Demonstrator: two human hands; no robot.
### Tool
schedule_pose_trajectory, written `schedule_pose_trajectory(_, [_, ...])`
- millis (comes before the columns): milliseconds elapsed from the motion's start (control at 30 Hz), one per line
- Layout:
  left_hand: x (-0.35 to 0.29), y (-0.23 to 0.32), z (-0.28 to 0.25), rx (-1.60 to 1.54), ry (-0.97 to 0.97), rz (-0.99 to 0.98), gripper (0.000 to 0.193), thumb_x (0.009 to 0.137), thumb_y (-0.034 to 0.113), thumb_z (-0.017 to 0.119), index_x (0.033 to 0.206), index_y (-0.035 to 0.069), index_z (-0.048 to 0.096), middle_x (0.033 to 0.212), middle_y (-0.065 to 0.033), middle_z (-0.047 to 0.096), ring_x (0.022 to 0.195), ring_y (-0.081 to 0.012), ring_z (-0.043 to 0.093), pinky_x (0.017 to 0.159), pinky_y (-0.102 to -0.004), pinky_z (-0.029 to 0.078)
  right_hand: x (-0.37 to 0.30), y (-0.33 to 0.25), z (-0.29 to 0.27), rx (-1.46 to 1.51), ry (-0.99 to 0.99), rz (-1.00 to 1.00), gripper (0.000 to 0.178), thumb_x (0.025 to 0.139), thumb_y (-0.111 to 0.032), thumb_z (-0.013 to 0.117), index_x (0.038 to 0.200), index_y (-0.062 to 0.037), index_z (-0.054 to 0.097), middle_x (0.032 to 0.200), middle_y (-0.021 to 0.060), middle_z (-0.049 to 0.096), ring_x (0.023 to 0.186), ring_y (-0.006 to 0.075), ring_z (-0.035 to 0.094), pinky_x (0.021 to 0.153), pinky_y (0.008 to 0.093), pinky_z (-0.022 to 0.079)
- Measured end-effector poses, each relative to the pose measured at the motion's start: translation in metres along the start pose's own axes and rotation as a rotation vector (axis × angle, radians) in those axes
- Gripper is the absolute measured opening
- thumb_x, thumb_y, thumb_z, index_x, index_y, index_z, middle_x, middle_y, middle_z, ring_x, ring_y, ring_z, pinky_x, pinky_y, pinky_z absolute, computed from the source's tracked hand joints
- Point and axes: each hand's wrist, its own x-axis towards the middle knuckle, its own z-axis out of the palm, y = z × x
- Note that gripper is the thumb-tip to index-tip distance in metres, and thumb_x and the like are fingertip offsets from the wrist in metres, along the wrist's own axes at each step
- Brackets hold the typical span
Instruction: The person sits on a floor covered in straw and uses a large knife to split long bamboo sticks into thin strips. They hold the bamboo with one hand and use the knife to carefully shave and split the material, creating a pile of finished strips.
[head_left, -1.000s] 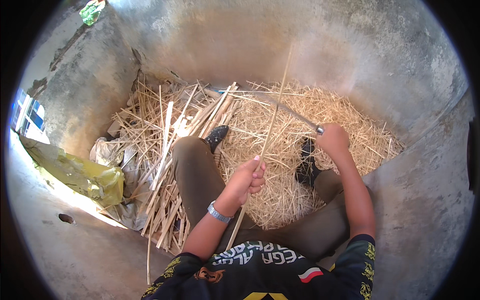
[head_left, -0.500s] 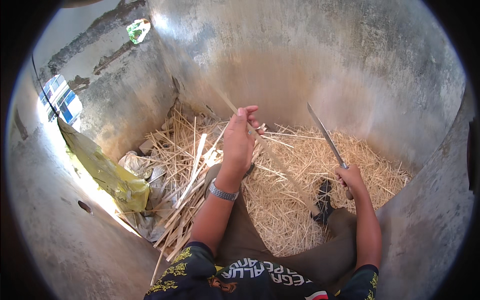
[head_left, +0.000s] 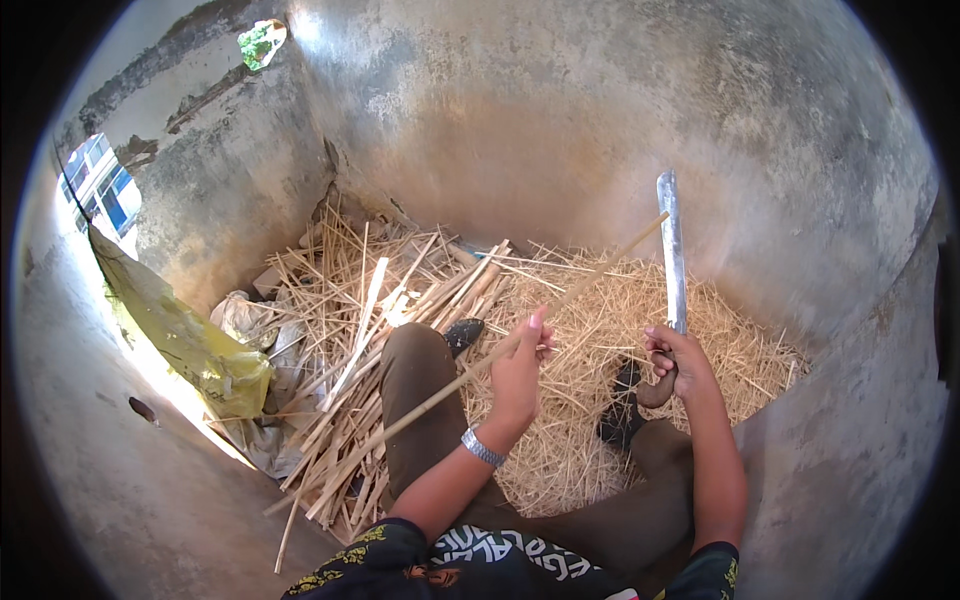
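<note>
My left hand, with a metal-band watch on its wrist, is closed around a long, thin bamboo strip. The strip runs slantwise from the lower left, over my bent knee, up toward the far right. Its far tip overlaps the blade of a machete; whether they touch I cannot tell. My right hand grips the machete by its curved wooden handle, blade upright and its flat side showing.
Cut bamboo strips lie heaped on the left. Pale shavings cover the floor around my feet. A yellow plastic sheet hangs by the left wall opening. Stained concrete walls surround me closely.
The bamboo strip has swung round, its far end now slanting right instead of left. My left hand has moved right and nearer. The machete has turned from leaning left to upright.
</note>
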Motion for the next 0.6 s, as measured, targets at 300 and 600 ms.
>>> schedule_pose_trajectory(300, [-0.037,-0.048,0.009,-0.086,0.024,-0.278,0.037,0.108,0.034,0.047,0.109,0.002,0.065,0.081,-0.0017,0.058,0.072,-0.0096,0.053,0.067,-0.0251,0.045,0.003,0.009,0.011,0.227,-0.094,-0.001,0.02,0.089,-0.02,0.072,0.089,-0.0074,0.057,0.099,0.0146,0.069,0.063,0.0113,0.054,0.052,0.0264,0.046])
schedule_pose_trajectory(600, [-0.051,-0.056,0.015,-0.04,-0.194,-0.566,0.055,0.11,0.048,0.034,0.127,0.003,0.062,0.072,0.0019,0.052,0.066,-0.0071,0.048,0.065,-0.023,0.043,0.01,0.016,0.013,0.4,0.027,-0.006,0.016,0.088,-0.015,0.071,0.087,-0.0089,0.056,0.079,0.0028,0.058,0.066,0.0124,0.055,0.052,0.0259,0.045])
